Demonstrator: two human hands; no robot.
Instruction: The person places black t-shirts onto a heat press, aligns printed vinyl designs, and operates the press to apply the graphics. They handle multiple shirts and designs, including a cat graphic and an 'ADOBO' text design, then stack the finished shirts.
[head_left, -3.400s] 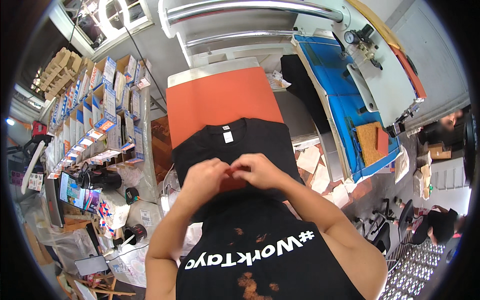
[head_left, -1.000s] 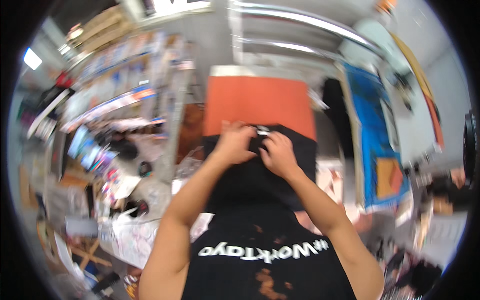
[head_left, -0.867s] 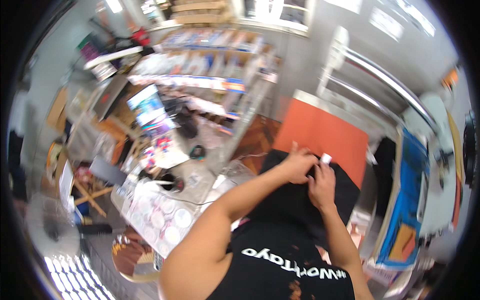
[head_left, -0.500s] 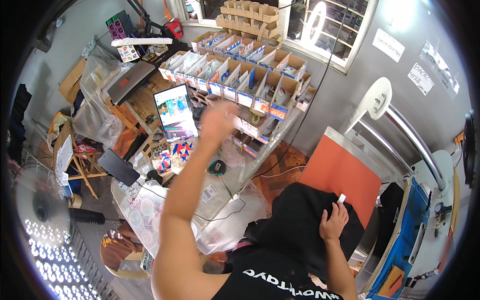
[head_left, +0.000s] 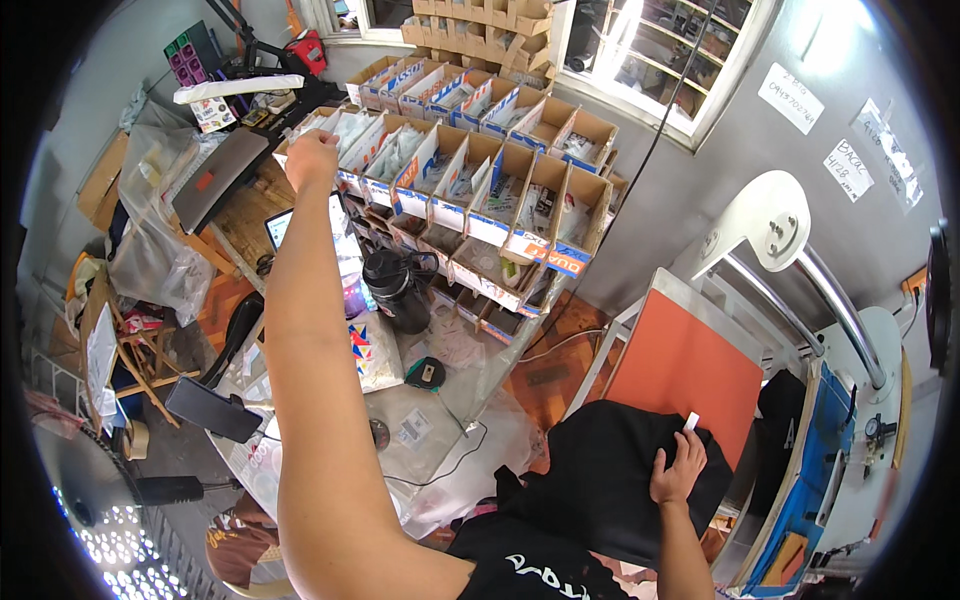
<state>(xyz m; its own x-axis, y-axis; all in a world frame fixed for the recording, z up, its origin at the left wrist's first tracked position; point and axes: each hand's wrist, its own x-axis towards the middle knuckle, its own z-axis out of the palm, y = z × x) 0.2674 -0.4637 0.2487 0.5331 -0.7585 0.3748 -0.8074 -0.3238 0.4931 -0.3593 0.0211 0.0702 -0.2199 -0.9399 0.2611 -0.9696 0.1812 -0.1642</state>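
My left hand (head_left: 312,154) reaches to the far left compartment of a row of cardboard sorting boxes (head_left: 510,188) holding small clear packets (head_left: 395,150); its fingers are curled, and what they grip is too small to make out. My right hand (head_left: 676,472) lies with fingers apart on a black T-shirt (head_left: 610,465), beside its small white label (head_left: 691,422). The shirt rests bunched on the orange pad (head_left: 680,355) of a press.
A tablet (head_left: 283,228), black jug (head_left: 396,292), tape measure (head_left: 425,373) and phone (head_left: 210,408) lie on the cluttered table (head_left: 420,450). A laptop (head_left: 215,180) is at upper left, a fan (head_left: 85,470) lower left. The press's steel tubes and blue platen (head_left: 820,480) are at right.
The view has swung left toward the boxes. My left hand has left the shirt and moved up and left to the top row of compartments; my right hand has stayed on the shirt.
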